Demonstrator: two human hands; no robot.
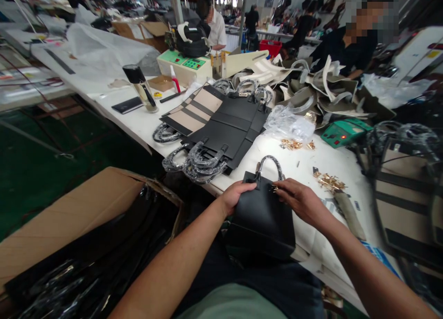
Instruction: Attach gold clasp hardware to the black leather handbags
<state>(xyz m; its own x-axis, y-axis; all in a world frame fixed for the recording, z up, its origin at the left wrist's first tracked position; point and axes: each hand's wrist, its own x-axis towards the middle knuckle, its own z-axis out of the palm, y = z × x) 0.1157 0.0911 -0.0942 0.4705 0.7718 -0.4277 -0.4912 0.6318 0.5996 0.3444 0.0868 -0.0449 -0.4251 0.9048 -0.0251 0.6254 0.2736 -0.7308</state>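
A black leather bag panel (263, 217) with a plastic-wrapped handle (272, 163) lies at the near edge of the white table (138, 121), partly over my lap. My left hand (235, 195) grips the panel's top left edge, fingers closed on it. My right hand (300, 200) rests on the top right edge, fingertips pinched on a small gold fitting (275, 188) by the handle's base. Small gold fittings (328, 182) lie scattered just right of my right hand.
A stack of black and beige panels (218, 125) with wrapped handles (197, 164) lies ahead. A green device (344, 132) and a clear bag (289, 123) sit to the right. An open cardboard box (79, 227) stands at lower left. A person in black (349, 47) sits across.
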